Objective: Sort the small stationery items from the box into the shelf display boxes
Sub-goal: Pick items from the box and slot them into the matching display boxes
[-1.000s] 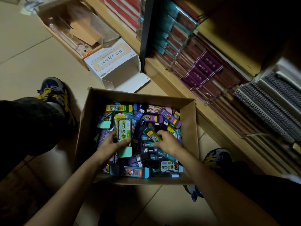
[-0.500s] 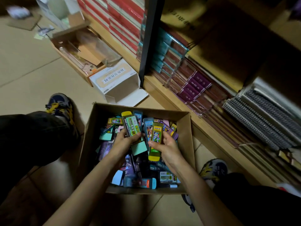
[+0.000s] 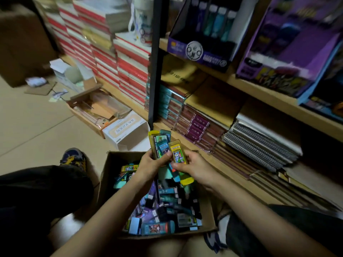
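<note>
Your left hand [image 3: 148,165] is clamped on a small bundle of cases [image 3: 159,143], fingers curled round its lower end so the stack stands upright above the far edge of the cardboard box [image 3: 109,175]. Your right hand [image 3: 196,166] pinches a yellow case [image 3: 177,153] at its lower end and holds it upright, touching the right side of the bundle. Both hands are close together, just above the box, which sits on the floor [image 3: 37,123] between your knees. Many more loose cases [image 3: 167,206] lie jumbled inside it. Far right, on the wooden shelf [image 3: 263,88], stands a purple display box [image 3: 198,52] with a larger purple display box [image 3: 289,58] to its right. Spiral notebooks [image 3: 259,143] are stacked on the level below. A white carton [image 3: 128,132] lies on the floor just beyond the box.
</note>
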`<state>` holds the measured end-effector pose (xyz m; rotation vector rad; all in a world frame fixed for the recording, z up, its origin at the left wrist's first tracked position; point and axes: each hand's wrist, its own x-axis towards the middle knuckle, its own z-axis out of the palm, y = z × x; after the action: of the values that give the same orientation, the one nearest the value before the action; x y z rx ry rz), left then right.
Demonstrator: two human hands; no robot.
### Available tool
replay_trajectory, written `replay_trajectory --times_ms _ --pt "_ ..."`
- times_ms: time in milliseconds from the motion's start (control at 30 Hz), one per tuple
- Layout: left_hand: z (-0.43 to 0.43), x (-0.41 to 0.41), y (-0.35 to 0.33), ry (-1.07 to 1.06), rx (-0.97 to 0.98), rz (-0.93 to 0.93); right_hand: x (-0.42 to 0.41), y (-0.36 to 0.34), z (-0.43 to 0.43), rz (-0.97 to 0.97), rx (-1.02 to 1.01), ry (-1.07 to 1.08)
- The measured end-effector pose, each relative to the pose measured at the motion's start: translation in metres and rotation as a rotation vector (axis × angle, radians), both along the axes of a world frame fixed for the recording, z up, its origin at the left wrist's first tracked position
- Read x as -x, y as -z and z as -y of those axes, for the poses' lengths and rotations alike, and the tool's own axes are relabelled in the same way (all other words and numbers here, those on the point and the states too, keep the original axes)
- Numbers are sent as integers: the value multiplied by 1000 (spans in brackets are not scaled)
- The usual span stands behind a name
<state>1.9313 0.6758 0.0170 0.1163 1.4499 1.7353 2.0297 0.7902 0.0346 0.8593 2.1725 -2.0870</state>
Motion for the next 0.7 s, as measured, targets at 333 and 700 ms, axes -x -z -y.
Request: replay_trajectory --times_ms 333,700 --pt "-50 25 -102 153 -68 -222 -22 -127 -57 45 -718 -44" --pt "-74 62 -168 143 -173 -326 -27 -190 -110 -230 -614 307"
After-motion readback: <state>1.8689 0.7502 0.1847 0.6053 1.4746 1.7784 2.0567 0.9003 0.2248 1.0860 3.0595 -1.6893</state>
